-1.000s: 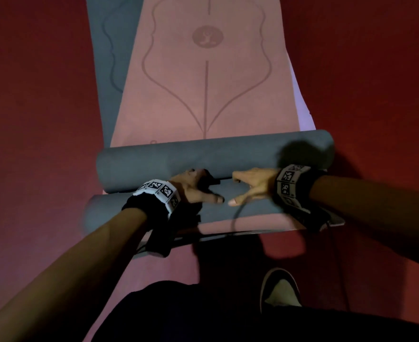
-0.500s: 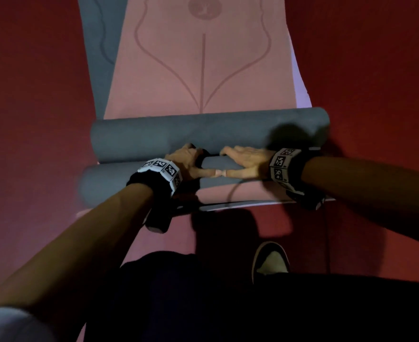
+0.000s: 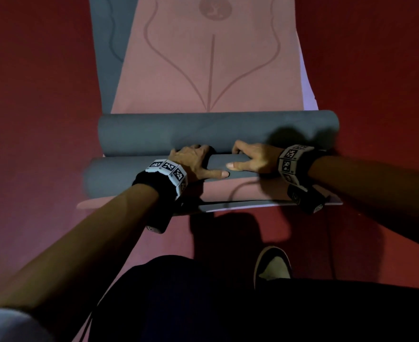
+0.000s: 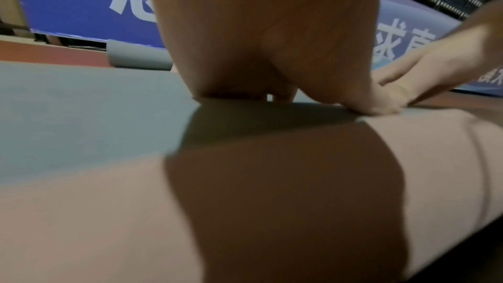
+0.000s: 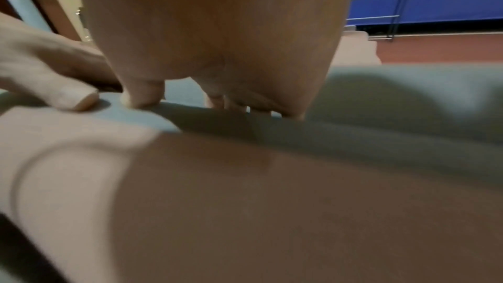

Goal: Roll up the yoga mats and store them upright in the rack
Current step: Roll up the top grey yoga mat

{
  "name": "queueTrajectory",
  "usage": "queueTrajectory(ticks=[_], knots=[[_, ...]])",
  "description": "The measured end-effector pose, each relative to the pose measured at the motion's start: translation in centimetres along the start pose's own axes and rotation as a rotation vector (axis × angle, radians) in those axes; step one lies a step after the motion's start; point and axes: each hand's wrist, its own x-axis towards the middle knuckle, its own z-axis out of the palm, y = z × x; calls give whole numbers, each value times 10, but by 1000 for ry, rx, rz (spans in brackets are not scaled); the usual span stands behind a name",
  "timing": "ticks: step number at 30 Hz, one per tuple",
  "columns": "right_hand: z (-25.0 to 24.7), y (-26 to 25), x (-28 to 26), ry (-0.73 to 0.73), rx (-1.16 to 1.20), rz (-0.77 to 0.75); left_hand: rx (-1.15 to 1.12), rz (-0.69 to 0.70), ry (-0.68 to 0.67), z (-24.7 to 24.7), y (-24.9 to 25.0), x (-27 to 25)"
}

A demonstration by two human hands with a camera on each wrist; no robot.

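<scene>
Two grey rolls lie across the flat pink mat [image 3: 210, 70]. The far roll [image 3: 218, 132] rests untouched. My left hand [image 3: 196, 161] and right hand [image 3: 247, 156] grip the near roll [image 3: 119, 176] at its middle. Their fingers curl over its top into the gap between the rolls, and both thumbs stretch along its near face. A pink flap [image 3: 230, 191] shows below the near roll. From the left wrist, my left hand [image 4: 272, 51] presses the grey roll [image 4: 81, 115]. From the right wrist, my right hand [image 5: 217, 51] bears on the same roll [image 5: 381, 137].
A grey mat [image 3: 109, 58] and a lilac mat [image 3: 308, 95] stick out from under the pink one on the red floor [image 3: 30, 95]. My shoe [image 3: 272, 265] stands close behind. A wire grid [image 5: 381, 5] stands before a blue banner [image 4: 68, 3].
Both hands have shifted forward on the near roll. Their fingers now curl over its top, and the thumbs that touched have parted a little.
</scene>
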Motion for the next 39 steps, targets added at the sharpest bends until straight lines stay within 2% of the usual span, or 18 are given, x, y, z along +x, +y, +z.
queueTrajectory(ticks=[3, 6, 13, 15, 19, 21, 24, 28, 37, 39], knots=[[8, 6, 0, 109, 12, -63, 35, -9, 42, 2, -1, 4], [20, 14, 3, 226, -126, -103, 61, -4, 70, 5, -6, 8], [8, 11, 3, 77, -92, -42, 65, 13, 113, 8, -7, 7], [11, 13, -1, 90, -138, -47, 53, 11, 106, 8, -6, 5], [28, 12, -13, 147, -450, -31, 36, 13, 110, 9, -6, 6], [34, 13, -17, 212, -492, -45, 21, 13, 121, 8, -8, 8], [32, 14, -17, 301, -406, -75, -6, 18, 142, 6, -8, 9], [20, 12, -9, 241, -356, -78, 63, 42, 218, 12, -4, 2], [4, 21, 3, 186, -163, -98, 343, 146, 193, 11, -7, -4], [-1, 20, 5, 172, -157, -90, 335, 137, 175, 8, -8, -1]])
